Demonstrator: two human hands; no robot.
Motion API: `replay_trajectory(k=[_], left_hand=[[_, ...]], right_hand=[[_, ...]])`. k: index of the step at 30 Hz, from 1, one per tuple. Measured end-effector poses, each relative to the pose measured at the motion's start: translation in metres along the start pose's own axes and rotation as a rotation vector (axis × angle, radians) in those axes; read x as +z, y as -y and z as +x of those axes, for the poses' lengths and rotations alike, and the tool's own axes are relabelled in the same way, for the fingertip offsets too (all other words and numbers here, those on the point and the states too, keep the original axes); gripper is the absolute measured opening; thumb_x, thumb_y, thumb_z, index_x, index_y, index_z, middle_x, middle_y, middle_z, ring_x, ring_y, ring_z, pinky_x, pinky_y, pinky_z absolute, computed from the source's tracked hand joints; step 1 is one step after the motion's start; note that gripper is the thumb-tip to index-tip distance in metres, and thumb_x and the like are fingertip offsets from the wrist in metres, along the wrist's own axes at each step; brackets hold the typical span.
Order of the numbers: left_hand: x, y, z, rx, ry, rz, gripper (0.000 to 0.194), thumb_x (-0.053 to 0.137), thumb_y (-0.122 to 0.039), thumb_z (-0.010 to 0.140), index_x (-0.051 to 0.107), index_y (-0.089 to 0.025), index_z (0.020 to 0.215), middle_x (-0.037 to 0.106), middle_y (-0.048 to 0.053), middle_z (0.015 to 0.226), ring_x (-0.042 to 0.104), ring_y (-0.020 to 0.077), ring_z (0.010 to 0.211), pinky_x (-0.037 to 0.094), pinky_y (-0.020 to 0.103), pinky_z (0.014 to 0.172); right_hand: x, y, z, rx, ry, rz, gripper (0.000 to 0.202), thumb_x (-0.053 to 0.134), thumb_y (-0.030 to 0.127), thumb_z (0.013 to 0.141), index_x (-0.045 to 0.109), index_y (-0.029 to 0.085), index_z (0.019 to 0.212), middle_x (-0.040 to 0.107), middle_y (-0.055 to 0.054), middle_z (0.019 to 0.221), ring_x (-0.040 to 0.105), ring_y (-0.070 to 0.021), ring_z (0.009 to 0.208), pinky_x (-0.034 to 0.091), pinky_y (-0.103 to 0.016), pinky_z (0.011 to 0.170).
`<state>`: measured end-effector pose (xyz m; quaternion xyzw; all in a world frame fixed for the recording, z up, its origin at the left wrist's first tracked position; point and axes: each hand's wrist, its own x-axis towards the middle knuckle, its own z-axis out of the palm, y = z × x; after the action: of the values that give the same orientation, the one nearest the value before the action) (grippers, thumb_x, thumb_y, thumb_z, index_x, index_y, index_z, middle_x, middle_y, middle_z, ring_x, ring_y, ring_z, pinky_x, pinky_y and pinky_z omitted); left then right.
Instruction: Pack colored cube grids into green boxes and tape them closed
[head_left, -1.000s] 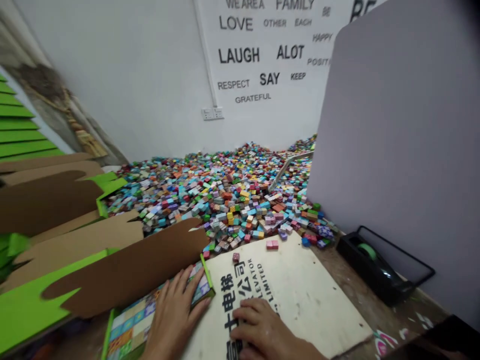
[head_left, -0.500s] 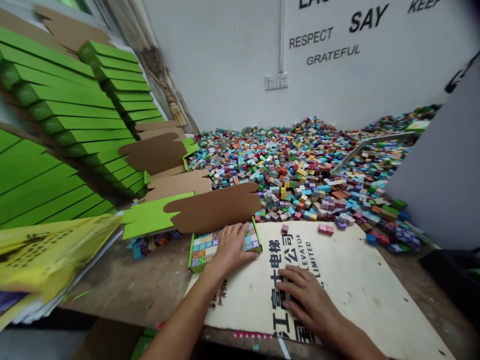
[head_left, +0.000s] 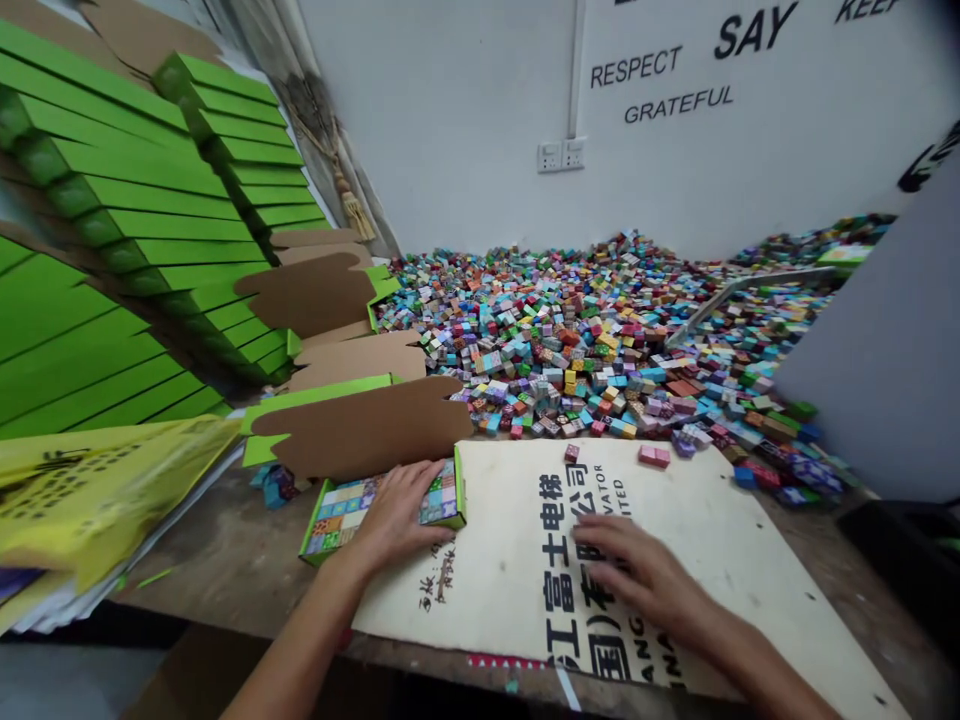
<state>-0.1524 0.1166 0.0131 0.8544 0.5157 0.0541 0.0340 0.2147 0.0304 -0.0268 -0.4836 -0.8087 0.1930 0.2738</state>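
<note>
A green cardboard box point(head_left: 461, 490), its brown-lined lid point(head_left: 375, 428) tipped up behind it, lies on the left part of the printed board. Rows of small patterned blocks point(head_left: 341, 510) fill it. My left hand point(head_left: 401, 510) grips the box across its top, fingers over the blocks and thumb at the front side. To the right, my right hand point(head_left: 637, 570) hovers just over or rests on the pale board point(head_left: 517, 560); I cannot tell which. Its fingers are apart, slightly blurred, and hold nothing.
A large heap of colourful blocks point(head_left: 555, 320) spreads to the wall. Stacked green boxes point(head_left: 150, 220) stand at left, with more open boxes point(head_left: 352, 360) behind mine. A yellow printed bag point(head_left: 112, 480) lies front left. Two loose pink blocks point(head_left: 654, 456) sit on the board.
My left hand and the filled box have shifted left across the board, and the lid has shifted with them. My right hand has moved slightly right.
</note>
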Motion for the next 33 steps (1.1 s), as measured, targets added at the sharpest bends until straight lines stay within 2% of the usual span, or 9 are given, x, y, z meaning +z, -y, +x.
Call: replay_trajectory(k=[4, 6, 8, 12, 16, 21, 25, 28, 33], left_hand=[[0.000, -0.004, 0.001, -0.008, 0.000, 0.024, 0.084, 0.067, -0.052, 0.067, 0.034, -0.022, 0.138, 0.043, 0.011, 0.137, 0.039, 0.0307, 0.123, 0.023, 0.048, 0.106], [0.001, -0.005, 0.000, -0.038, 0.001, 0.041, 0.084, 0.066, -0.051, 0.069, 0.032, -0.021, 0.139, 0.039, 0.012, 0.140, 0.035, 0.0322, 0.127, 0.020, 0.051, 0.107], [0.002, -0.008, -0.003, -0.079, -0.006, 0.051, 0.083, 0.064, -0.052, 0.071, 0.031, -0.020, 0.140, 0.036, 0.013, 0.143, 0.032, 0.0334, 0.130, 0.018, 0.054, 0.107], [-0.003, -0.023, -0.008, -0.069, -0.097, 0.035, 0.078, 0.062, -0.052, 0.076, 0.031, -0.022, 0.140, 0.035, 0.012, 0.144, 0.029, 0.0320, 0.132, 0.017, 0.054, 0.108], [-0.009, -0.061, -0.001, 0.063, -0.216, -0.063, 0.062, 0.054, -0.048, 0.085, 0.033, -0.024, 0.139, 0.039, 0.010, 0.141, 0.031, 0.0280, 0.132, 0.019, 0.049, 0.109], [0.003, -0.115, 0.021, 0.230, -0.162, -0.213, 0.055, 0.059, -0.040, 0.084, 0.040, -0.026, 0.134, 0.047, 0.007, 0.135, 0.037, 0.0254, 0.127, 0.024, 0.047, 0.109], [0.022, -0.131, 0.033, 0.266, -0.085, -0.284, 0.052, 0.064, -0.036, 0.080, 0.047, -0.027, 0.128, 0.051, 0.006, 0.131, 0.045, 0.0237, 0.121, 0.033, 0.042, 0.103], [0.026, -0.129, 0.048, 0.204, -0.070, -0.271, 0.049, 0.062, -0.033, 0.081, 0.047, -0.028, 0.128, 0.050, 0.005, 0.131, 0.046, 0.0232, 0.119, 0.037, 0.039, 0.100], [0.015, -0.122, 0.093, -0.130, 0.001, -0.173, 0.046, 0.057, -0.030, 0.083, 0.047, -0.025, 0.128, 0.047, 0.006, 0.130, 0.047, 0.0224, 0.117, 0.039, 0.032, 0.098]], right_hand=[[-0.038, -0.068, 0.010, 0.246, -0.283, -0.292, 0.034, 0.045, 0.038, 0.086, 0.064, 0.023, 0.111, 0.061, -0.011, 0.117, 0.054, -0.0295, 0.108, 0.045, -0.048, 0.089], [-0.047, -0.096, 0.012, 0.358, -0.342, -0.404, 0.039, 0.047, 0.038, 0.083, 0.063, 0.018, 0.112, 0.058, -0.015, 0.117, 0.053, -0.0318, 0.107, 0.044, -0.049, 0.088], [-0.046, -0.108, 0.016, 0.388, -0.329, -0.433, 0.041, 0.046, 0.036, 0.083, 0.060, 0.015, 0.116, 0.055, -0.015, 0.119, 0.052, -0.0311, 0.108, 0.044, -0.046, 0.088], [-0.029, -0.090, 0.034, 0.300, -0.194, -0.338, 0.036, 0.044, 0.031, 0.086, 0.059, 0.018, 0.115, 0.057, -0.011, 0.116, 0.053, -0.0257, 0.103, 0.045, -0.038, 0.084], [-0.011, -0.059, 0.066, 0.269, -0.159, -0.305, 0.039, 0.047, 0.030, 0.085, 0.056, 0.022, 0.123, 0.055, -0.010, 0.119, 0.051, -0.0252, 0.104, 0.044, -0.037, 0.083], [0.011, -0.038, 0.096, 0.256, -0.114, -0.379, 0.038, 0.053, 0.028, 0.083, 0.057, 0.029, 0.121, 0.057, -0.008, 0.118, 0.048, -0.0280, 0.105, 0.043, -0.039, 0.077], [0.022, -0.036, 0.094, 0.159, -0.102, -0.299, 0.026, 0.048, 0.023, 0.086, 0.063, 0.026, 0.107, 0.062, -0.006, 0.110, 0.051, -0.0241, 0.098, 0.042, -0.036, 0.080], [0.021, -0.041, 0.080, 0.050, -0.110, -0.211, 0.025, 0.048, 0.023, 0.087, 0.063, 0.025, 0.107, 0.062, -0.006, 0.110, 0.052, -0.0229, 0.099, 0.042, -0.035, 0.085], [0.020, -0.053, 0.064, 0.036, -0.149, -0.109, 0.027, 0.050, 0.026, 0.086, 0.061, 0.024, 0.110, 0.060, -0.006, 0.114, 0.050, -0.0229, 0.106, 0.041, -0.036, 0.091]])
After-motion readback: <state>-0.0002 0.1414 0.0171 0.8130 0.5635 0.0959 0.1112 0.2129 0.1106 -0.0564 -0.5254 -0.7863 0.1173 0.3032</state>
